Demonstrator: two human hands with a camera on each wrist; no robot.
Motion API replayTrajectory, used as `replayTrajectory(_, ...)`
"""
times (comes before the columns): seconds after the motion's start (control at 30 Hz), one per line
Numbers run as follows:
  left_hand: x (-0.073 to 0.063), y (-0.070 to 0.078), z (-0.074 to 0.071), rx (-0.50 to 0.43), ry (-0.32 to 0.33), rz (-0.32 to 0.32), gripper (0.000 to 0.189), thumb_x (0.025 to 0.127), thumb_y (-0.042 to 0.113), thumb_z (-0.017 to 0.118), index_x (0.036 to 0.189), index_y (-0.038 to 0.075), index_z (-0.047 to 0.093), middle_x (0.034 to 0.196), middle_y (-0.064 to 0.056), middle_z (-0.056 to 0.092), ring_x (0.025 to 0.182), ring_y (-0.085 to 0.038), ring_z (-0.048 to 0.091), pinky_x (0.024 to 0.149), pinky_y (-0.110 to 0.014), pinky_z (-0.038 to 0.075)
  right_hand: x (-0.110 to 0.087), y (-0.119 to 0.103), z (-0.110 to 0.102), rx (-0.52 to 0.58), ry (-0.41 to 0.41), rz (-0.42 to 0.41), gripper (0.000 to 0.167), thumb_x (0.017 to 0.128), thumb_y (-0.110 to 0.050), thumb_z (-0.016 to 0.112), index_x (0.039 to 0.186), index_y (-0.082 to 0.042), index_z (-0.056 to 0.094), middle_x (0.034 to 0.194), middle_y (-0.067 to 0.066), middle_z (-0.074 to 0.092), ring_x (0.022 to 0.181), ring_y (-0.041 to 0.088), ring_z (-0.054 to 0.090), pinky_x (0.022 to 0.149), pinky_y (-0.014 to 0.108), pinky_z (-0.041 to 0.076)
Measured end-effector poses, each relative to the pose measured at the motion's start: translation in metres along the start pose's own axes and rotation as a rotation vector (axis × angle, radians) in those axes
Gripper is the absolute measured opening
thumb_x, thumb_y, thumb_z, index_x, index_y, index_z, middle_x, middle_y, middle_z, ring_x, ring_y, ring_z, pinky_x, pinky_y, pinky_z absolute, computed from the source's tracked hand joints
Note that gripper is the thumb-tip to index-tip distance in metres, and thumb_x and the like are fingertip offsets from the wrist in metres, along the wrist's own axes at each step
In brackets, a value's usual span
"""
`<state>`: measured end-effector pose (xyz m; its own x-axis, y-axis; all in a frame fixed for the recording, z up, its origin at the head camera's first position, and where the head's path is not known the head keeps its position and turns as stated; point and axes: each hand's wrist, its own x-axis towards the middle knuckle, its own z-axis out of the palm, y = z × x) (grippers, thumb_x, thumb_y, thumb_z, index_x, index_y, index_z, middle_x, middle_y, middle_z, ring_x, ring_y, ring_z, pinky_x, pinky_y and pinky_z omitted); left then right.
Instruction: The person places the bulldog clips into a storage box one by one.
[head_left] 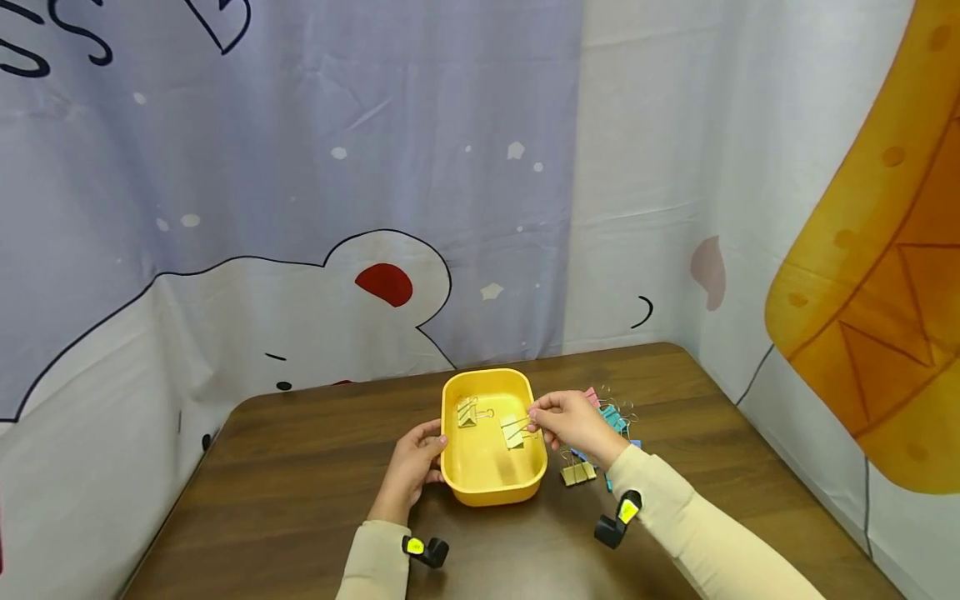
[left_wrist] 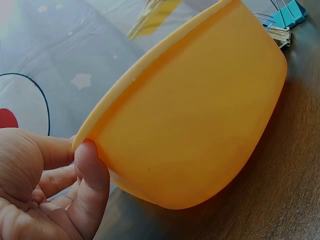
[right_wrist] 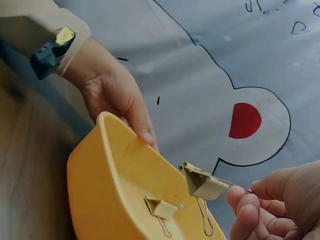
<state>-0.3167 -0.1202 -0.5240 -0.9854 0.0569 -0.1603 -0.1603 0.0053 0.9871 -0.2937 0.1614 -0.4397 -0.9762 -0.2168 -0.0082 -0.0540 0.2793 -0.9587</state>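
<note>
A yellow plastic bin [head_left: 491, 496] stands on the table, with a yellow binder clip [head_left: 467, 412] lying inside. My left hand [head_left: 412, 465] grips the bin's left rim, thumb on one side and fingers on the other, as the left wrist view shows. Between thumb and fingertips, my right hand [head_left: 573, 423] pinches another yellow binder clip [right_wrist: 205, 184] by one wire handle. That clip hangs over the bin's right half, its second wire handle pointing down. Beside the bin on the right lies a loose yellow binder clip [head_left: 578, 474].
Several pink, blue and teal binder clips [head_left: 613, 418] lie in a pile right of the bin, partly hidden by the right hand. The brown wooden table [head_left: 315, 475] ends at a printed curtain [head_left: 450, 167] behind and to the sides.
</note>
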Motion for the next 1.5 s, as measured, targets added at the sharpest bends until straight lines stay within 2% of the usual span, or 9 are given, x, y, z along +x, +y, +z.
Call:
replayTrajectory(0.23, 0.001, 0.0, 0.001, 0.003, 0.005, -0.008, 0.043, 0.103, 0.01, 0.058, 0.145, 0.002, 0.049, 0.117, -0.026, 0.06, 0.069, -0.019, 0.06, 0.048, -0.026, 0.056, 0.032, 0.0, 0.025, 0.03, 0.049, 0.044, 0.019, 0.099, -0.009, 0.063, 0.104, 0.008, 0.067, 0.084, 0.014, 0.073, 0.056, 0.011, 0.054, 0.05, 0.021, 0.049)
replayTrajectory(0.5, 0.002, 0.0, 0.0, 0.005, 0.01, -0.004, 0.043, 0.103, 0.01, 0.058, 0.145, 0.002, 0.05, 0.113, -0.024, 0.061, 0.068, -0.018, 0.059, 0.048, -0.026, 0.056, 0.05, 0.002, 0.049, 0.017, 0.063, 0.07, 0.017, 0.099, -0.007, 0.062, 0.102, 0.009, 0.068, 0.089, 0.022, 0.073, 0.055, 0.012, 0.053, 0.048, 0.02, 0.049)
replayTrajectory(0.77, 0.001, 0.002, -0.001, 0.001, 0.008, 0.011, 0.043, 0.103, 0.007, 0.057, 0.144, -0.001, 0.049, 0.112, -0.024, 0.061, 0.067, -0.017, 0.058, 0.046, -0.024, 0.054, 0.059, 0.008, 0.069, -0.032, 0.052, 0.078, 0.018, 0.1, -0.008, 0.059, 0.101, 0.008, 0.068, 0.086, 0.019, 0.072, 0.054, 0.012, 0.054, 0.049, 0.022, 0.052)
replayTrajectory(1.0, 0.0, 0.002, 0.001, -0.009, 0.001, 0.016, 0.044, 0.102, 0.007, 0.057, 0.145, -0.002, 0.048, 0.108, -0.021, 0.062, 0.066, -0.015, 0.057, 0.045, -0.023, 0.053, 0.063, 0.016, 0.078, -0.099, 0.066, 0.108, 0.018, 0.099, -0.006, 0.058, 0.098, 0.008, 0.069, 0.087, 0.02, 0.073, 0.052, 0.01, 0.055, 0.051, 0.025, 0.057)
replayTrajectory(1.2, 0.0, 0.001, 0.001, -0.009, 0.004, 0.017, 0.044, 0.102, 0.007, 0.057, 0.144, -0.002, 0.049, 0.108, -0.021, 0.062, 0.066, -0.014, 0.056, 0.044, -0.023, 0.053, 0.067, 0.025, 0.084, -0.124, 0.078, 0.101, 0.018, 0.099, -0.006, 0.059, 0.097, 0.009, 0.069, 0.083, 0.018, 0.073, 0.05, 0.01, 0.056, 0.051, 0.025, 0.057)
replayTrajectory(1.5, -0.002, 0.002, 0.002, -0.002, 0.0, 0.002, 0.045, 0.102, 0.01, 0.059, 0.146, 0.001, 0.048, 0.111, -0.022, 0.062, 0.068, -0.014, 0.058, 0.046, -0.025, 0.055, 0.07, 0.031, 0.091, -0.091, 0.094, 0.104, 0.018, 0.098, -0.005, 0.06, 0.096, 0.011, 0.069, 0.079, 0.017, 0.073, 0.051, 0.013, 0.059, 0.051, 0.028, 0.058)
